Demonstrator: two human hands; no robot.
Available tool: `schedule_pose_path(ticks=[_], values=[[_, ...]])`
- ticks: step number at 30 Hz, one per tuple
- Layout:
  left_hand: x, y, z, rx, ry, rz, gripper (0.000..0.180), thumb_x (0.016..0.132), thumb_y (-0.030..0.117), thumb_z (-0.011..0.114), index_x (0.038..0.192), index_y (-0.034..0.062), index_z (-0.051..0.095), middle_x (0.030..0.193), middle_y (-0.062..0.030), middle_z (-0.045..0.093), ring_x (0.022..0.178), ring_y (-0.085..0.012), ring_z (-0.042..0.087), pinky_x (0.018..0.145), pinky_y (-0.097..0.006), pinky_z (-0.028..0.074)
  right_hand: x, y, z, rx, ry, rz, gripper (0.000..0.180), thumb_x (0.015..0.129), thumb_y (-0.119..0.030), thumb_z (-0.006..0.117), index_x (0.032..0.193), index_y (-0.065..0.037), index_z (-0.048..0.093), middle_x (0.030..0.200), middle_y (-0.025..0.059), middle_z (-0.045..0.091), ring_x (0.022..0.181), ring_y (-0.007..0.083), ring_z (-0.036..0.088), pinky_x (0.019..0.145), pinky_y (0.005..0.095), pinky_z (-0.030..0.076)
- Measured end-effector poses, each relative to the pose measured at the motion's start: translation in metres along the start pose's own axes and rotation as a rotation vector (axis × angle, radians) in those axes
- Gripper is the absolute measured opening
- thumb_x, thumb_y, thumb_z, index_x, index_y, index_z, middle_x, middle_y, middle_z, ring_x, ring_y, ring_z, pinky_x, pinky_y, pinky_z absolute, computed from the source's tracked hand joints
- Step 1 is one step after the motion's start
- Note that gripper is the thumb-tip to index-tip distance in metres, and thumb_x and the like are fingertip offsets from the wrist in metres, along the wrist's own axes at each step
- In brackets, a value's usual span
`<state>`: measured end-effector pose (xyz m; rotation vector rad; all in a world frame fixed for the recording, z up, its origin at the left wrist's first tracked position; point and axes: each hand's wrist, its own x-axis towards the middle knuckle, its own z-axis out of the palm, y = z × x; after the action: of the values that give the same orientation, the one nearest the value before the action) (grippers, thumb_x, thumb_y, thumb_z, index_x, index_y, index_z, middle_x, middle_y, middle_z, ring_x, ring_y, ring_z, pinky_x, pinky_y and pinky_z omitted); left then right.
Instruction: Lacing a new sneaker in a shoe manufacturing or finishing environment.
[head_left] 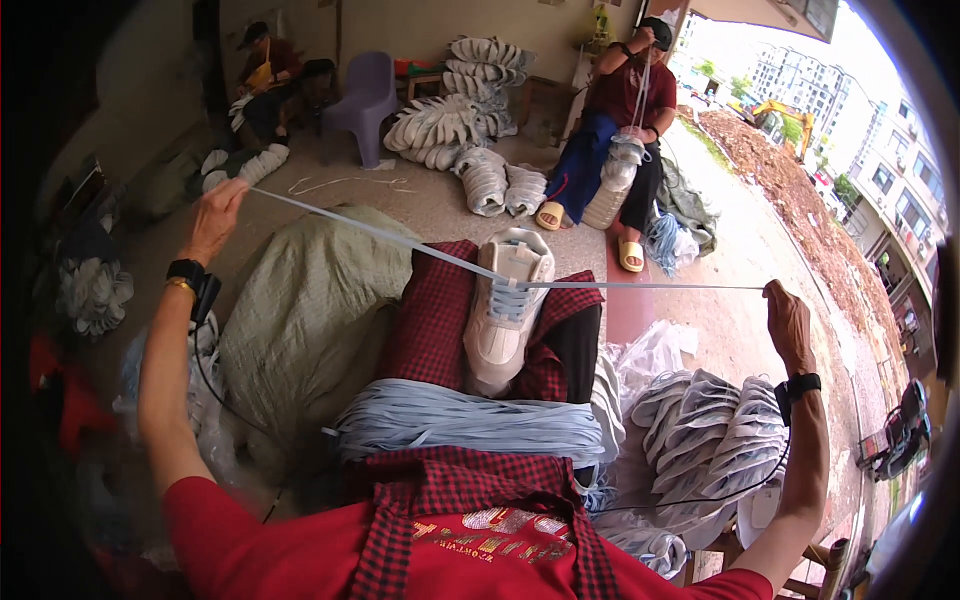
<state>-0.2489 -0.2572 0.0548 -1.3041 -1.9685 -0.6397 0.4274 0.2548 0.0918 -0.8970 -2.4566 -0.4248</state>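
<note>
Red shirt point(285, 555); left hand point(214, 222), right hand point(790, 322) stretch shoelaces point(508, 298).

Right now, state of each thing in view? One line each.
Left hand: closed on lace, raised out to the left
Right hand: closed on lace, out to the right
Lace: pulled taut both ways
Shoe: partly laced, toe toward the person
Lace bundle: lying across the lap
Sack: crumpled
Chair: upright
</note>
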Motion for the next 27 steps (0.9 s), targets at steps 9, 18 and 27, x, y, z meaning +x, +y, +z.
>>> schedule_pose_path(ticks=[9, 18, 27], values=[[-0.051, -0.055, -0.057, 0.306, 0.195, -0.076, 0.014, 0.099, 0.004, 0.05, 0.106, -0.0024, 0.06, 0.101, -0.0172, 0.056, 0.091, -0.038, 0.059, 0.079, -0.038, 0.047, -0.032, 0.023, -0.011, -0.261, 0.473, 0.167, 0.011, 0.094, -0.01, 0.054, 0.09, -0.004, 0.063, 0.09, 0.0134, 0.057, 0.089, 0.0306, 0.054, 0.074, 0.043, 0.047], [-0.015, 0.114, 0.058, -0.553, 0.393, -0.365, 0.02, 0.094, 0.006, 0.057, 0.111, 0.0045, 0.069, 0.1, -0.0051, 0.07, 0.084, -0.0122, 0.066, 0.065, -0.025, 0.051, -0.007, -0.141, 0.113, 1.292, 0.352, 0.336, 0.032, 0.092, -0.027, 0.07, 0.104, 0.002, 0.068, 0.087, 0.0037, 0.068, 0.08, 0.0112, 0.064, 0.068, 0.0249, 0.048], [0.0, 0.261, 0.164, -1.3, -0.232, -0.379, 0.015, 0.092, 0.004, 0.061, 0.103, 0.0002, 0.071, 0.087, -0.0049, 0.071, 0.08, -0.0065, 0.064, 0.068, -0.022, 0.052, 0.039, -0.279, 0.142, 1.399, -0.163, 0.087, 0.005, 0.083, -0.004, 0.068, 0.085, 0.0, 0.066, 0.076, -0.0008, 0.065, 0.066, 0.0036, 0.056, 0.059, 0.022, 0.045]])
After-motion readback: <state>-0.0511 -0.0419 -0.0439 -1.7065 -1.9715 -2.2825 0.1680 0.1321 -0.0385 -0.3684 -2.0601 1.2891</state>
